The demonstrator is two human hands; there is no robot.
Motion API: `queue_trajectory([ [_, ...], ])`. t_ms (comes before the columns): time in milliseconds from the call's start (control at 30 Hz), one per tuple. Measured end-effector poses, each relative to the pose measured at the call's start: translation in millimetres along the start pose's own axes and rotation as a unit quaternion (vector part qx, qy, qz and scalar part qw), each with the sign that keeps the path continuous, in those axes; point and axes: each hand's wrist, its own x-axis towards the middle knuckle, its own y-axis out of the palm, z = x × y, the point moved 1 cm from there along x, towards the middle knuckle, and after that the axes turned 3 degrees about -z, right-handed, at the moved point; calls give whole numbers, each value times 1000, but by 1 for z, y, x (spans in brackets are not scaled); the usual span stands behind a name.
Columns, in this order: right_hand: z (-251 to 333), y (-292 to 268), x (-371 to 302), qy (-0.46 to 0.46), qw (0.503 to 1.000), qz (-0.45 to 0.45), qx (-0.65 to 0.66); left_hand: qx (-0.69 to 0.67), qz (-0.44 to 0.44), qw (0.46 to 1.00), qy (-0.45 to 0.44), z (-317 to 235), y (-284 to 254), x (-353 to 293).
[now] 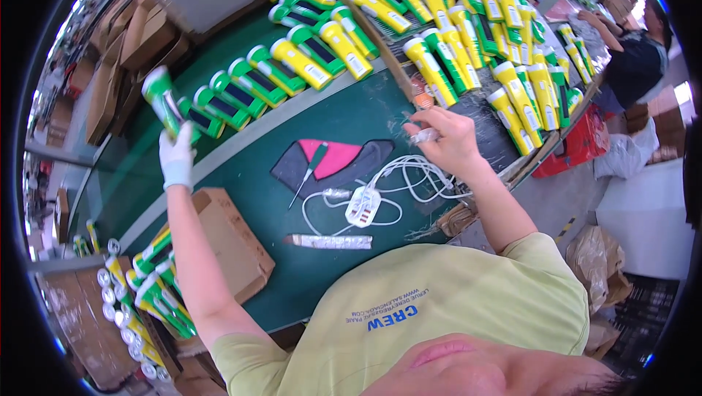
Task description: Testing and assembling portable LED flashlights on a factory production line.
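My left hand (176,160), in a white glove, is closed around the lower end of a flashlight (162,96). This flashlight is green and white, slightly blurred, and held tilted above the left end of a row of flashlights (248,81). Those lie side by side on the green belt, some showing dark panels and others yellow sides. My right hand (447,138) is bare, with a whitish wrap on one finger. Its fingers are loosely bent and apart, holding nothing visible, near the wooden divider (395,74) and an orange roll (422,94).
Many yellow and green flashlights (468,19) crowd the right-hand surface. A white power strip (363,206) with looped cables, a screwdriver (313,166) and a grey-pink cloth (344,158) lie before me. An open carton (230,242) stands at left. Another person (635,59) works at far right.
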Motion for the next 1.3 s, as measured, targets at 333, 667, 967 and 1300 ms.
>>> queue_trajectory([
  [333,45,16,24,208,884,89,409,235,27,798,554,-102,19,-181],
  [667,91,-2,9,153,830,176,507,-155,421,893,33,-60,29,-192],
  [967,77,3,15,156,878,157,425,-39,338,930,141,-55,73,-195],
  [1300,59,10,-1,204,873,165,411,-472,247,825,-189,-31,122,-185],
])
